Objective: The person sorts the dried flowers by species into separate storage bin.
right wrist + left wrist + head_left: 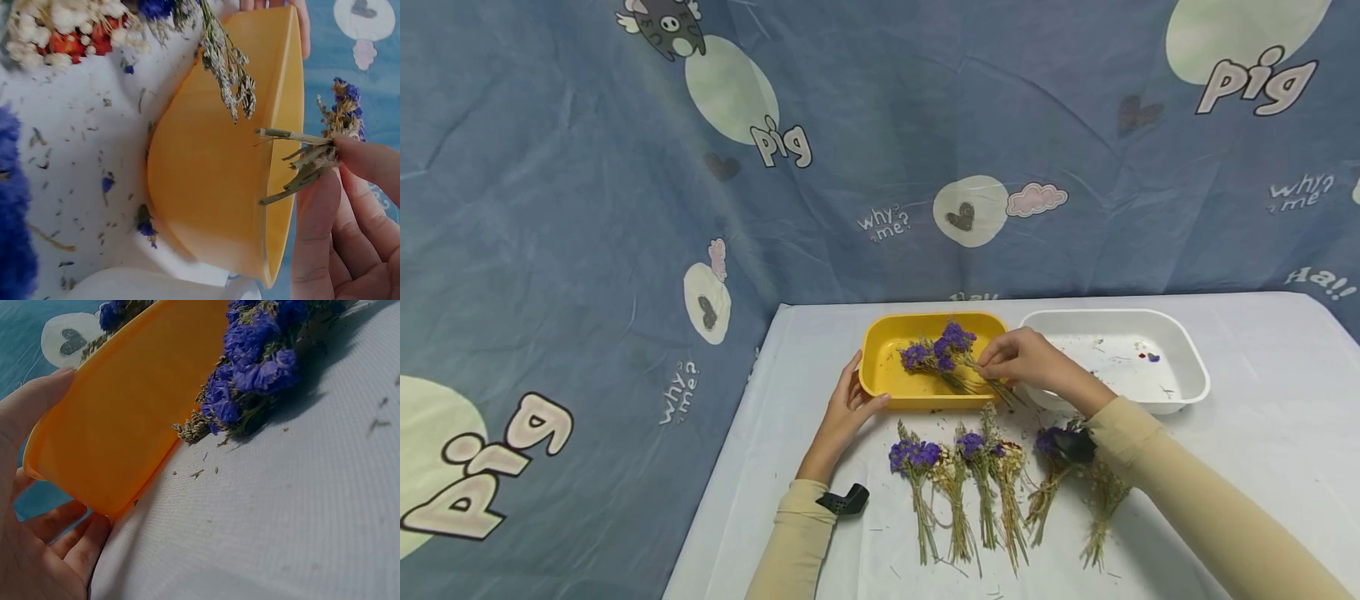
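My left hand (844, 417) grips the left end of the yellow tray (886, 360), thumb at the rim and fingers against its outer end. My right hand (1028, 360) is over the tray's right part and pinches the stems of a dried purple flower bunch (307, 164) between thumb and fingers. Those cut stem ends point towards the front rim. In the head view, purple heads (914, 357) rest inside the tray, on its left and middle. The stems there overlap, so I cannot tell how many bunches lie in it.
A white tray (1193, 379) at the right holds loose petals and bits. Several dried bunches lie in a row in front: purple flowers (916, 456), cream ones (951, 475) and others, partly under the right forearm. Stem scraps litter the white tabletop; a patterned blue curtain hangs behind.
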The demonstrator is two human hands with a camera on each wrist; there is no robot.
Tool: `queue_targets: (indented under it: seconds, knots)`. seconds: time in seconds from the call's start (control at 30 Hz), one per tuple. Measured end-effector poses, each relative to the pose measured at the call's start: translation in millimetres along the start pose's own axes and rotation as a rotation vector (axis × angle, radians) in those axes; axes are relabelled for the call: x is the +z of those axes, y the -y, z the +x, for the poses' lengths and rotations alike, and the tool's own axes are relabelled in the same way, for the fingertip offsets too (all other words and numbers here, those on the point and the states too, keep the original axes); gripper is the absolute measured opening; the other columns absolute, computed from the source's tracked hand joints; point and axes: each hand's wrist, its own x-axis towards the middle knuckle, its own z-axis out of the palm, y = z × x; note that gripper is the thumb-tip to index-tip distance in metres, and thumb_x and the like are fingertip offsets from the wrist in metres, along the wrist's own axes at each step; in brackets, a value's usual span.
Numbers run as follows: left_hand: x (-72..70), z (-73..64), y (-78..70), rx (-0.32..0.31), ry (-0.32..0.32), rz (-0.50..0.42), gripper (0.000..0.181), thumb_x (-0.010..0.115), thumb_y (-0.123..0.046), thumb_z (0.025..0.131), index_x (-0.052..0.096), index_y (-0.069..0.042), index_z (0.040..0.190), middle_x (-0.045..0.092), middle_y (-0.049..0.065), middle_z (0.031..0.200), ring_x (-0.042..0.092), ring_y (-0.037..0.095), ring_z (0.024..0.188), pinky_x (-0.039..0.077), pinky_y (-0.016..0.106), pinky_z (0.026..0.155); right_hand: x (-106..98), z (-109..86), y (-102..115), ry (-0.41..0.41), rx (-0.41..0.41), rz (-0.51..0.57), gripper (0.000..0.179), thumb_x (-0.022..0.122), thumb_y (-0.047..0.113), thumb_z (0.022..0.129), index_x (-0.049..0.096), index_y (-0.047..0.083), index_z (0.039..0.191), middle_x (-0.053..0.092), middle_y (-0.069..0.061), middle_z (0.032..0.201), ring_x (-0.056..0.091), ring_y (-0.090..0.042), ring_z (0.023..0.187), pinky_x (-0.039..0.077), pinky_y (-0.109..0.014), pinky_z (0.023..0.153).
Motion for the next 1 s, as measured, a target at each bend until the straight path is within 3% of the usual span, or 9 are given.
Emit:
queue_targets:
  seconds: [0.33,1.0]
  knots:
    - [0.4,-0.1,-1.6,-0.002,0.003,0.002,0.094,0.079,-0.024,0.093,0.019,-0.037,0.165,0.046,0.007,0.158,0.048,0.028,0.146,0.046,0.044,0.12,5,19.1,4,0.022,-0.001,-0.041,0.013,0.074,0.011,0.095,0.078,0.002,0.102,0.079,-0.014,0.095,0.072,-0.017,0.078,0.065,-0.035,0.066]
    - [-0.4,0.4,-1.3,-0.005,0.005,-0.017,0.094,0.08,-0.025,0.093,0.02,-0.038,0.164,0.046,0.007,0.159,0.048,0.028,0.146,0.045,0.043,0.121,16,53.2,4,0.037,0.007,-0.119,0.009,0.071,0.007,0.096,0.077,0.003,0.1,0.077,-0.014,0.095,0.071,-0.018,0.08,0.064,-0.033,0.069]
